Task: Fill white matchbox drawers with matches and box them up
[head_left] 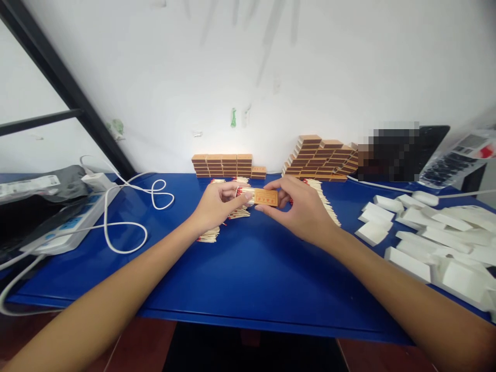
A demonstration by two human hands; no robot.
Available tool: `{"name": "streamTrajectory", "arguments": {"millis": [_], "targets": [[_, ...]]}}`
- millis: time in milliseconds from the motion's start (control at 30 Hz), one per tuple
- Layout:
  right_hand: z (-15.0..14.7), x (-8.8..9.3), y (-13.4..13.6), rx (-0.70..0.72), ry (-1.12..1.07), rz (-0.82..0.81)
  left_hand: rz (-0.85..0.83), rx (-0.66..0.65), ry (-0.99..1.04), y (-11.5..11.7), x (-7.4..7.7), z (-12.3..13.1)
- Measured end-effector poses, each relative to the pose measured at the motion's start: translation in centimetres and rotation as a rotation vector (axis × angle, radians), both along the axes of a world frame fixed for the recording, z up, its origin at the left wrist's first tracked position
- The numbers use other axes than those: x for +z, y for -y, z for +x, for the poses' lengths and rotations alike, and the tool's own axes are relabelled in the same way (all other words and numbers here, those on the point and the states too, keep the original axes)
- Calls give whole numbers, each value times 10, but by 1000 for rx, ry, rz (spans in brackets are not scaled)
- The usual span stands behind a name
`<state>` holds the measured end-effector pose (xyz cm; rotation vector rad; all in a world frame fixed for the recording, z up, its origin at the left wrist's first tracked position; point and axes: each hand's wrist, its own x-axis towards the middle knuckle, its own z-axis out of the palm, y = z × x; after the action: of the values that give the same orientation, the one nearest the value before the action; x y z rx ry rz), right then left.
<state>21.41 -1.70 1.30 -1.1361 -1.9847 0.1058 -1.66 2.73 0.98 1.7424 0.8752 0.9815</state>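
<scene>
At the far left of our blue table (pixel 248 294) we see a dark plastic bag (pixel 58 182) and a power strip (pixel 73 223), with a looping white cable (pixel 124 252) just beside them. Next come loose matches (pixel 209 235), lying in small bunches around and beneath our left hand (pixel 215 207); behind them a low block of matchboxes (pixel 222 166) stands against the wall. Our left thumb and fingers are drawn narrow on a bundle of red-headed matches (pixel 239 192), whose stick ends meet the left end of an orange matchbox (pixel 266 197). We cannot tell how far they reach inside. That matchbox sits between our two hands, above the table, pinched between the thumb and forefinger of our right hand (pixel 306 209). More matches (pixel 329 209) spread beside that hand, with a stepped stack of matchboxes (pixel 320 161) behind. At the far right, white trays (pixel 411 263) lie heaped near a clear plastic bag (pixel 451 160).
</scene>
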Motion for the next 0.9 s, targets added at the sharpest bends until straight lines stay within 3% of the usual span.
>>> {"name": "streamTrajectory", "arguments": {"millis": [600,900], "targets": [[0,-4,-1,32,29,149,-81,14,20,4,6,1],[4,-5,-5,58,30,99,-103,7,33,1,3,1]]}}
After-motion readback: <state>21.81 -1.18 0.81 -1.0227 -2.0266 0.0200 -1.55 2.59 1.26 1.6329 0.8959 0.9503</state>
